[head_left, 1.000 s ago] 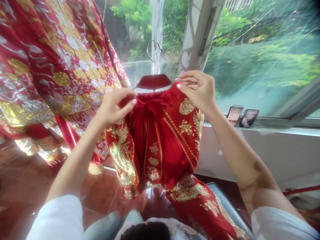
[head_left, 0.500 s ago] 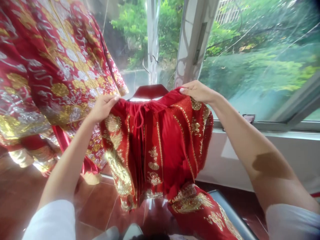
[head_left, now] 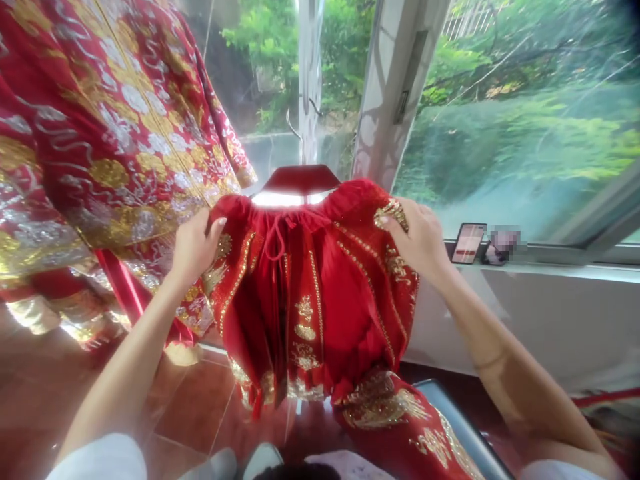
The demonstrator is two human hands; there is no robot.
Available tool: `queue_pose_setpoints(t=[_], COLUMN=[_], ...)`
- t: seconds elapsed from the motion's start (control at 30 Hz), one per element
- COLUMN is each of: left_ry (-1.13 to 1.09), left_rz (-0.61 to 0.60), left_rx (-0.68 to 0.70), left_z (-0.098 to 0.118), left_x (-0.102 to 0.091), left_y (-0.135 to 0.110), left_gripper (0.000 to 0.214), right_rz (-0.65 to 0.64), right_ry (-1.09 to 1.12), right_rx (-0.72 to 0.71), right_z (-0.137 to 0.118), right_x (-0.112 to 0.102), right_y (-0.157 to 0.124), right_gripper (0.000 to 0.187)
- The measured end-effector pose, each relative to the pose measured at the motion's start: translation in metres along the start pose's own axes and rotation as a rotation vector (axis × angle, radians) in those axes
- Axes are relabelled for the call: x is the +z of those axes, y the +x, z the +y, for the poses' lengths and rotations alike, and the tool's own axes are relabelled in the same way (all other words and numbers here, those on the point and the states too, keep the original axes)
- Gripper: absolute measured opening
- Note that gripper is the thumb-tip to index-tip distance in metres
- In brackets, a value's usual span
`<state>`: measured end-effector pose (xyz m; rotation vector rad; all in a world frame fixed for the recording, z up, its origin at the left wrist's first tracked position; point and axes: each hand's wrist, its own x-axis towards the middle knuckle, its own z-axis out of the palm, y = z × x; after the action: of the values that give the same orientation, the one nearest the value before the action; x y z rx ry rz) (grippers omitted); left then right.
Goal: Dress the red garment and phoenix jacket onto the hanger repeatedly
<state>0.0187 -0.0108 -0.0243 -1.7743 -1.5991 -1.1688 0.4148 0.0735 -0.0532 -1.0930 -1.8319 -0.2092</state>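
A red garment [head_left: 345,287] with gold embroidery, beaded bands and a tied drawstring at its gathered top hangs spread in front of me. Behind its top edge rises a stiff dark red collar [head_left: 300,177], with a metal hanger hook [head_left: 294,127] above it. My left hand [head_left: 193,243] is closed on the garment's left upper side, thumb in front. On the opposite side my right hand [head_left: 420,237] pinches the embroidered shoulder area, its thumb over the gold patch. The fingers behind the cloth are hidden on both hands.
A large red robe [head_left: 107,173] with gold and silver embroidery hangs at the left. Red embroidered cloth [head_left: 400,420] lies over a dark-edged seat [head_left: 463,427] below. A phone [head_left: 469,243] stands on the windowsill beside a blurred item. Tiled floor [head_left: 190,413] lies underneath.
Both hands have moved from the garment's top edge down and outward along its sides. The shoulders have become rounder, and the side panels have shifted. The phone has come into view.
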Motion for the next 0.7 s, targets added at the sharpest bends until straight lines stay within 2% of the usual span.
queue_pose_setpoints(t=[0.13, 0.17, 0.23, 0.3, 0.4, 0.47, 0.57, 0.63, 0.7], left_ry=[0.025, 0.037, 0.057, 0.082, 0.12, 0.088, -0.058, -0.118, -0.119], left_rz=[0.169, 0.217, 0.285, 0.29, 0.175, 0.059, -0.159, -0.331, -0.429], left_rx=[0.047, 0.054, 0.052, 0.023, -0.042, -0.015, 0.256, 0.448, 0.529], left_z=[-0.013, -0.014, -0.01, -0.003, 0.012, 0.022, 0.033, 0.036, 0.037], left_x=[0.027, 0.034, 0.044, 0.045, 0.024, 0.003, -0.017, -0.016, -0.005], left_y=[-0.018, -0.022, -0.032, -0.039, -0.029, -0.007, 0.032, 0.05, 0.057], left_gripper=[0.035, 0.038, 0.043, 0.048, 0.052, 0.048, 0.039, 0.036, 0.031], right_rz=[-0.075, -0.046, 0.103, 0.239, 0.281, 0.261, 0.122, -0.023, -0.091], right_ry=[0.196, 0.21, 0.162, 0.072, 0.015, 0.023, 0.085, 0.16, 0.217], right_rx=[-0.03, -0.027, -0.024, -0.059, -0.145, -0.179, -0.275, -0.384, -0.46], right_z=[0.022, 0.026, 0.032, 0.033, 0.027, 0.016, -0.007, -0.021, -0.03], right_x=[0.015, 0.019, 0.027, 0.034, 0.032, 0.023, 0.011, 0.011, 0.017], right_y=[0.008, 0.008, 0.003, -0.008, -0.012, 0.002, 0.04, 0.06, 0.066], right_gripper=[0.051, 0.052, 0.051, 0.05, 0.046, 0.039, 0.031, 0.04, 0.04])
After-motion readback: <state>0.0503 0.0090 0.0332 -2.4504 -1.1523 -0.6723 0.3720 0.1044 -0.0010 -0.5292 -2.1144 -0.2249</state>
